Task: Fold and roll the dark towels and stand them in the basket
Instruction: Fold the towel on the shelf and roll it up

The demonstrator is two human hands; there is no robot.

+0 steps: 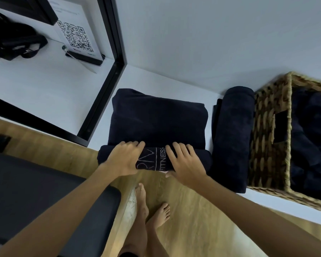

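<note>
A white shelf (156, 78) runs along a pale wall, and everything sits on it. At its right end stands a big woven basket (271, 138) with dark towels (311, 141) inside it. In the middle of the shelf lies a folded dark towel (157, 121). Its near end is rolled up at the front edge of the shelf, and the roll shows white letters. Touching the left wall of the basket lies a rolled dark towel (232, 138) on its side.

The left hand (125, 158) lies on top of the roll, fingers bent over it. The right hand (183, 162) lies on the roll too, with the fingers spread flat and the thumb under the near edge. The two hands are apart, with the letters between them.

On the shelf's far left corner sit a black bag (13, 41) and a sign with a square code (76, 38).
</note>
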